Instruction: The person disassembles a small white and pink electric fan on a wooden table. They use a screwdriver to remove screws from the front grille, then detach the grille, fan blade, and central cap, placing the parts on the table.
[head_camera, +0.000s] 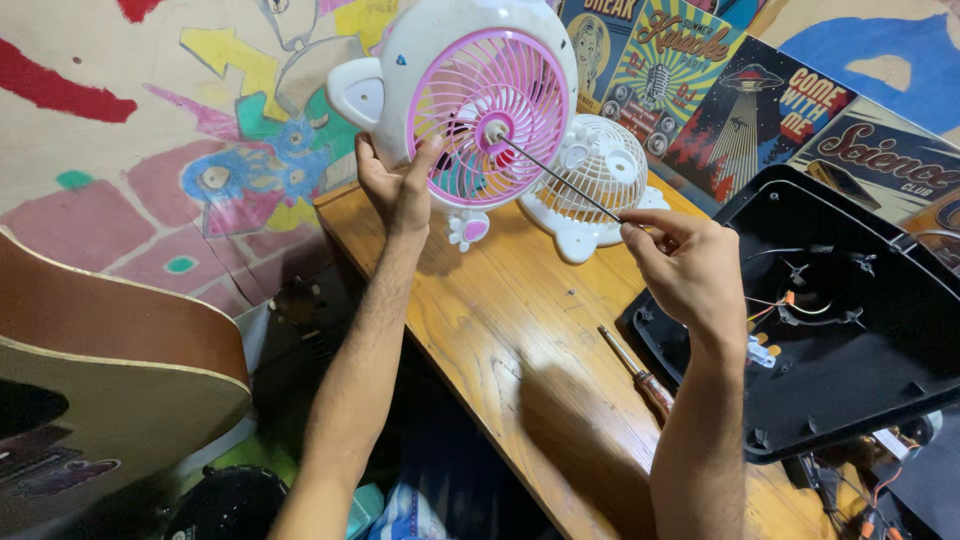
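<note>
Nearest, a second screwdriver (640, 375) with a brown handle lies on the wooden surface (500, 340), just beside a black plastic housing (850, 340) with loose wires. Above it, the right hand (690, 265) is closed around a long thin screwdriver (555, 175), its tip at the hub of the pink grille. The left hand (395, 185) grips the lower left edge of the white-and-pink fan (470, 90), held upright over the surface's far end. Behind it lies 1 detached white grille (600, 185).
</note>
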